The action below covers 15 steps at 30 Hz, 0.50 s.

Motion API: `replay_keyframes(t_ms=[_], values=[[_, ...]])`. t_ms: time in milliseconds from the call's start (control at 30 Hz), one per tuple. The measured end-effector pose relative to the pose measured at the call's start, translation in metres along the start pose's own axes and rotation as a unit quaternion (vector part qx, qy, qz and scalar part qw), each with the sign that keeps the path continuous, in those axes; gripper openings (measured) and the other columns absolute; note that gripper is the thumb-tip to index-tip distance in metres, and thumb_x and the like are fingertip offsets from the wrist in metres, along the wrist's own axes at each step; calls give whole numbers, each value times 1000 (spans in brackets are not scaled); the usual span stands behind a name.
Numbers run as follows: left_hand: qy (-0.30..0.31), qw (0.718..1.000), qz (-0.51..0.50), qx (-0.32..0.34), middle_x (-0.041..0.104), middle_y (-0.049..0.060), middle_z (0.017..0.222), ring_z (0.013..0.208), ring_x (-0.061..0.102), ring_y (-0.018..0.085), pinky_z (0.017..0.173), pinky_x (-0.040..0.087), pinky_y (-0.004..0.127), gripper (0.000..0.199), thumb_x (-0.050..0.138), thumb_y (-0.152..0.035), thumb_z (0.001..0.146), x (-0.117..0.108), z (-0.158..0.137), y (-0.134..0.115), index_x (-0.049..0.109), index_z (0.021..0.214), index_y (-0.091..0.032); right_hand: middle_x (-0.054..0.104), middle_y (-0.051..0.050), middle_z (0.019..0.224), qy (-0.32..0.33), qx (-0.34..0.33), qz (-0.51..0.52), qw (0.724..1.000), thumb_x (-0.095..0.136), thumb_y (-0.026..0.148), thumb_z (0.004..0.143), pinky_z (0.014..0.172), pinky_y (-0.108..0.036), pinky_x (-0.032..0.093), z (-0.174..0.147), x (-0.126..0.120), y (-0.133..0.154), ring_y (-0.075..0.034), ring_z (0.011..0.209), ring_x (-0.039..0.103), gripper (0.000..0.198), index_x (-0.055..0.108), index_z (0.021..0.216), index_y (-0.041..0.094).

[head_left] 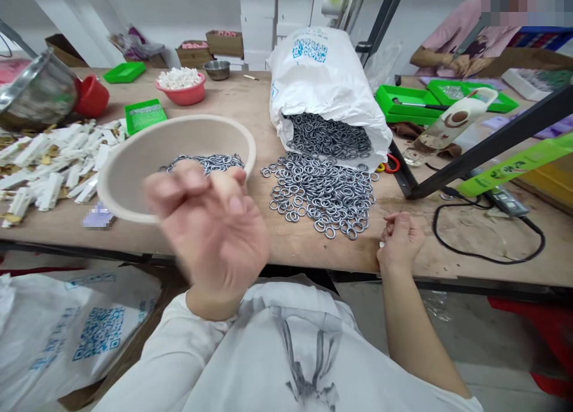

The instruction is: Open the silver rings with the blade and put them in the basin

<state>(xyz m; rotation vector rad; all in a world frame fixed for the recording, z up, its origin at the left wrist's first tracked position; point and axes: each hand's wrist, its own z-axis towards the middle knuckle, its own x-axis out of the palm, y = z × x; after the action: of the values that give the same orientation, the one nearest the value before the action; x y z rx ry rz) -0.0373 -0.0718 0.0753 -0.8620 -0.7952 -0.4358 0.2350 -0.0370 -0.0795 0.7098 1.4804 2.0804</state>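
Observation:
My left hand (215,227) is raised in front of the beige basin (179,125), palm up and a little blurred. Its fingers are loosely curled and the bare palm shows nothing held. Behind it, grey metal rings (215,163) lie in the basin, partly hidden by the hand. My right hand (401,239) rests at the table's front edge, fingers closed. A bit of white shows beside its fingers, too small to name. Between the hands lies a heap of loose metal rings (324,191), spilling from the mouth of a white sack (322,71) on its side.
White plastic pieces (49,167) cover the table's left. Behind are a red bowl (181,89) of white parts and a green tray (145,116). A black metal post (483,143), bottle (447,128) and cable (487,260) are on the right. Another person's hands (461,64) work beyond.

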Motion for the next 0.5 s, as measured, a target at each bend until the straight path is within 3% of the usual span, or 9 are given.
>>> replay_keyframes(t_ms=[67,233,500], values=[[-2,999,22,26,57,-9,85,69,55,4,92,53,21,41,93,-25,62,-5,21,16,59,85,-28,34,9,45,0,0,5,1000,65,67,78,39,-25,14,0,0,0,-7,40,24,50,58,67,20],[-12,995,72,-72,64,-5,92,88,65,8,99,51,28,34,88,-29,70,-27,40,54,58,85,-24,34,9,45,-1,4,14,1000,67,66,77,39,-25,13,0,0,0,-7,39,24,49,59,68,19],[-18,993,32,-111,69,-5,98,88,68,6,98,51,24,28,85,-22,74,-43,46,69,60,87,-23,33,9,45,2,-2,18,1000,68,66,77,39,-26,11,1,1,-1,-7,39,23,48,59,67,20]])
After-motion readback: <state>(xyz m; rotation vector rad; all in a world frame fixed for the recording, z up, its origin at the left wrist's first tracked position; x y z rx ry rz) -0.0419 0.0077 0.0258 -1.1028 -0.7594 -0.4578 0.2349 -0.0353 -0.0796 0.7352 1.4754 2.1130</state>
